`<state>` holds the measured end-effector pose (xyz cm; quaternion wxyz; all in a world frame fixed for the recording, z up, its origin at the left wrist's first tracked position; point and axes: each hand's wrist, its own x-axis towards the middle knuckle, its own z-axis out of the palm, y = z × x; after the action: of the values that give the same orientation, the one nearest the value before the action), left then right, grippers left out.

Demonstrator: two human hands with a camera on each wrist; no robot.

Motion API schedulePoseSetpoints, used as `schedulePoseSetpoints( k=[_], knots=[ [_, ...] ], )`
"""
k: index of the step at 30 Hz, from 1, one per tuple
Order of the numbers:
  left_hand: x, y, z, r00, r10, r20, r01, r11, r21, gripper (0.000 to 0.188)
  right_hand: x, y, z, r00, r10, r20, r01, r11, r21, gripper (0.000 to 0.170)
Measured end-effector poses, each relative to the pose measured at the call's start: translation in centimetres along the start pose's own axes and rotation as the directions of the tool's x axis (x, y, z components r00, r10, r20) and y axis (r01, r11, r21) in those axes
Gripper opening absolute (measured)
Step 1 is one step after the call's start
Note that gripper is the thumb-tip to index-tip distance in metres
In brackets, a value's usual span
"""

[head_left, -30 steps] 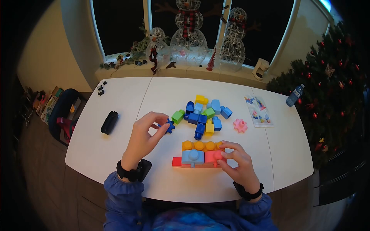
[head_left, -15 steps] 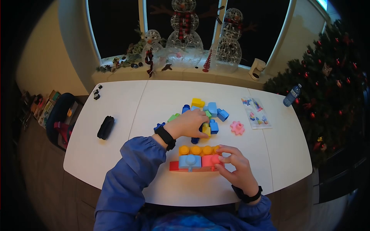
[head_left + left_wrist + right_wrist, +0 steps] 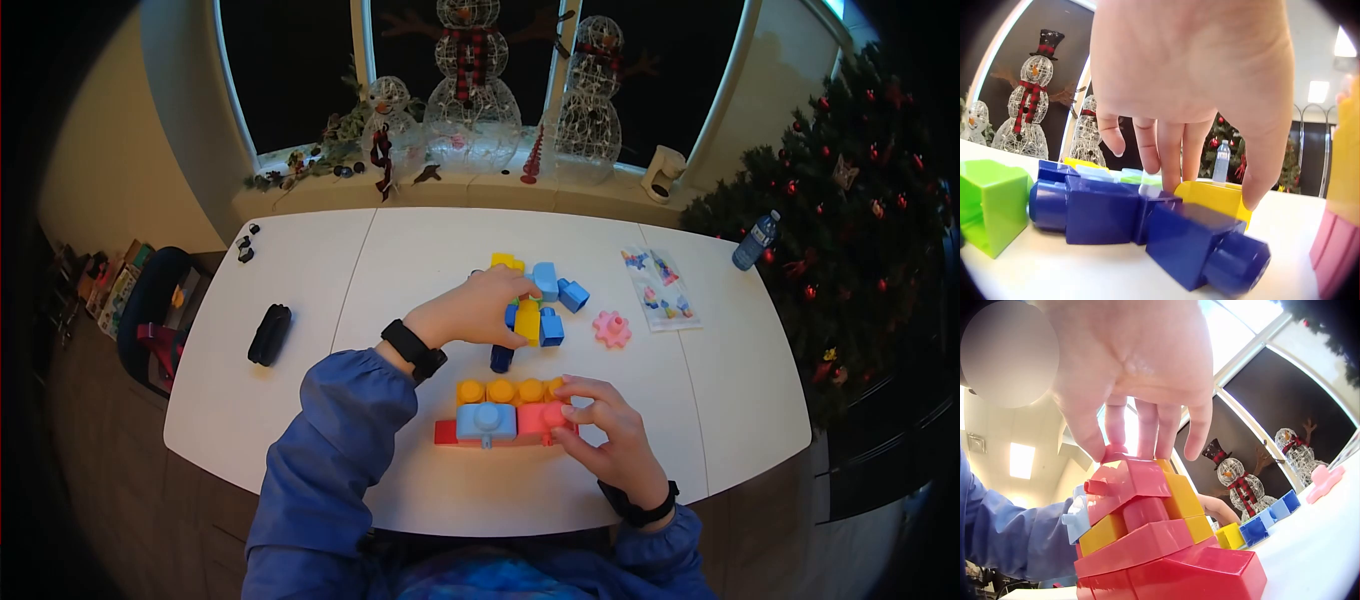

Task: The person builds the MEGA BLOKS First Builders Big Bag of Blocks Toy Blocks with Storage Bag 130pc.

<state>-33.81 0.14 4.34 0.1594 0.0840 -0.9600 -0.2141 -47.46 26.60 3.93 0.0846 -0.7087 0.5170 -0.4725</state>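
My left hand (image 3: pixel 475 308) reaches down over a loose pile of toy building blocks. Its thumb and fingers pinch a yellow block (image 3: pixel 1213 197) from either side. Close by lie dark blue blocks (image 3: pixel 1100 209), a green block (image 3: pixel 994 206) and a light blue block (image 3: pixel 543 282); the hand hides part of the pile in the head view. Nearer the body, my right hand (image 3: pixel 615 440) grips the pink block (image 3: pixel 1138 481) on top of a built stack. Beside that pink block sit a light blue block (image 3: pixel 486 422) and a yellow-orange row (image 3: pixel 500 391), above a red base (image 3: pixel 1216 575).
A pink gear-shaped piece (image 3: pixel 612 329) lies right of the pile, and beyond it a printed picture sheet (image 3: pixel 684 312). A water bottle (image 3: pixel 757 240) stands at the right edge of the white table (image 3: pixel 750 400). A black case (image 3: pixel 270 335) lies on the left.
My left hand let go of the dark blue gear-shaped piece and moved right over the pile, where it now pinches the yellow block. The right hand stays on the pink block.
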Motion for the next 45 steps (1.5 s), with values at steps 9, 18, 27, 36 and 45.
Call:
schedulePoseSetpoints(
  k=[9, 18, 27, 36, 45],
  knots=[
    [-10.6, 8.3, -4.8, 0.919, -0.251, -0.304, 0.171, 0.948, -0.267, 0.064, 0.1, 0.0, -0.1, 1.000, -0.008, -0.001, 0.008, 1.000, 0.014, 0.025],
    [-13.3, 9.5, -2.0, 0.912, -0.123, -0.392, 0.047, 0.979, -0.199, 0.056, 0.1, -0.2, -0.1, 1.000, -0.001, -0.002, 0.001, 1.000, 0.008, 0.024],
    [-13.8, 9.6, -0.8, 0.921, -0.148, -0.360, 0.057, 0.966, -0.251, 0.051, 0.2, -0.3, -0.1, 1.000, -0.002, -0.008, 0.002, 1.000, -0.007, 0.025],
    [-14.0, 8.8, -1.0, 0.951, -0.155, -0.267, 0.068, 0.949, -0.306, 0.055, 0.3, -0.4, 0.0, 1.000, 0.000, -0.018, 0.000, 1.000, -0.007, 0.024],
    [-15.4, 11.9, -0.8, 0.909, -0.342, -0.239, 0.219, 0.878, -0.426, 0.095, 2.2, -1.1, -2.8, 0.983, 0.057, 0.174, -0.062, 0.998, 0.022, 0.017]
  ],
)
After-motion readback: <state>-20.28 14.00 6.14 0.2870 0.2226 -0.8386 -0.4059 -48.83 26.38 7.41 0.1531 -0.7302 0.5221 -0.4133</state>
